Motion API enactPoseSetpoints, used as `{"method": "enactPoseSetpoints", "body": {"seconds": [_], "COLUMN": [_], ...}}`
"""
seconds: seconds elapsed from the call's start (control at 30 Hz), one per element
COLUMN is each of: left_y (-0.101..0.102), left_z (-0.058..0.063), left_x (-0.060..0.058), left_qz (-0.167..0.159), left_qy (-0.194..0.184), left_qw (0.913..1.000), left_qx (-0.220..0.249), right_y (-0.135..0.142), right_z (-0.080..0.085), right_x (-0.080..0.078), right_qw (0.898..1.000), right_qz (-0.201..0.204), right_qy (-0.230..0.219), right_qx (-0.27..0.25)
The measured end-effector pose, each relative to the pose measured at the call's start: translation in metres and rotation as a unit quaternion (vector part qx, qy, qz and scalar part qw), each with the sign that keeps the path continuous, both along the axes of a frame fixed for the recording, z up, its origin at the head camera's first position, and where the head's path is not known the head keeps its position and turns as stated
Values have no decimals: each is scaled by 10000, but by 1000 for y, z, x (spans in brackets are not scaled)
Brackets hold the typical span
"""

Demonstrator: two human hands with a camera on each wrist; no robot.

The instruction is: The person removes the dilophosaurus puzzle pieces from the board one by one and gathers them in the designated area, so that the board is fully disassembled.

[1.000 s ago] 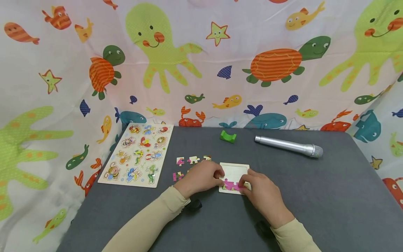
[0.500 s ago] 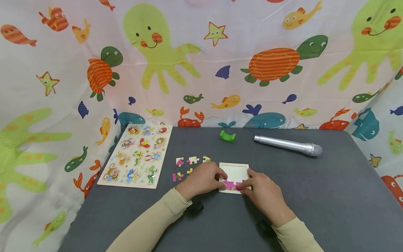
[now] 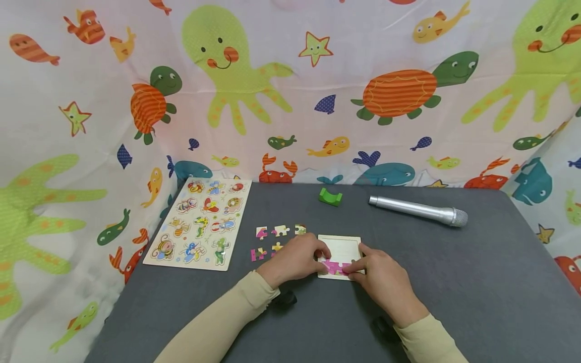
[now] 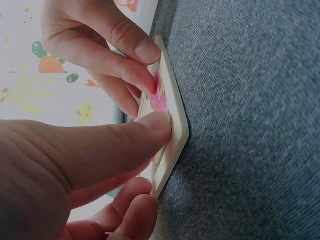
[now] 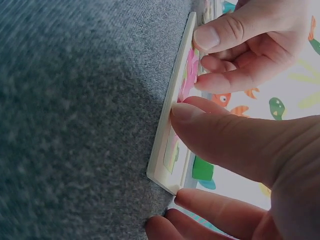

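A small wooden puzzle tray (image 3: 338,248) lies between the hands, with joined pink jigsaw pieces (image 3: 333,267) along its near side. My left hand (image 3: 295,258) holds the tray's left side, its thumb (image 4: 157,121) on the near rim by the pink pieces and its fingers curled at the edge. On the other side, my right hand (image 3: 385,277) has thumb and index finger together at the right end of the pink row, pinching a puzzle piece largely hidden under them. Its other fingers (image 5: 215,205) lie at the tray's right edge.
Several loose jigsaw pieces (image 3: 281,230) lie left of the tray, partly behind the left hand. A wooden insect peg board (image 3: 206,217) lies farther left. At the back are a green curved block (image 3: 330,197) and a silver microphone (image 3: 415,209). A sea-animal curtain (image 3: 290,101) borders the table.
Both hands stay at the tray with small finger shifts. The right index finger and thumb have moved slightly left and down along the pink row, and the left thumb has edged onto the row.
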State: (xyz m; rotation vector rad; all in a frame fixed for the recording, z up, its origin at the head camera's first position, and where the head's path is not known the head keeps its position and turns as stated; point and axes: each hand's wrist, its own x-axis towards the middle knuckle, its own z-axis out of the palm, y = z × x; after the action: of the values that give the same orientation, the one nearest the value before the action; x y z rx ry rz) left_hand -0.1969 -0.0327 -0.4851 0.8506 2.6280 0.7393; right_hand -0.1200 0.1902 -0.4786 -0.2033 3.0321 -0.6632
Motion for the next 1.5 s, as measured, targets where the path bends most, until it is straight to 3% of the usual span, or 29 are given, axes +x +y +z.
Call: {"method": "enactPoseSetpoints", "body": {"seconds": [0.5, 0.97, 1.2, 1.3, 1.5], "left_y": [0, -9, -47, -72, -125], "left_z": [2, 5, 16, 16, 14], "left_x": [1, -5, -7, -5, 6], "left_qz": [20, 187, 318, 329, 718], "left_qy": [-104, -570, -811, -893, -1180], "left_qw": [9999, 9948, 9891, 9889, 9858], "left_qx": [31, 829, 1186, 1145, 952], "right_y": [0, 1, 0, 1, 1], "right_z": [-1, -1, 0, -1, -2], "right_x": [0, -1, 0, 0, 0], "right_qw": [10000, 10000, 9999, 9999, 9998], "right_qz": [23, 27, -37, -84, -43], "right_qy": [44, 42, -90, -130, -194], "right_qx": [16, -31, -47, -56, -47]}}
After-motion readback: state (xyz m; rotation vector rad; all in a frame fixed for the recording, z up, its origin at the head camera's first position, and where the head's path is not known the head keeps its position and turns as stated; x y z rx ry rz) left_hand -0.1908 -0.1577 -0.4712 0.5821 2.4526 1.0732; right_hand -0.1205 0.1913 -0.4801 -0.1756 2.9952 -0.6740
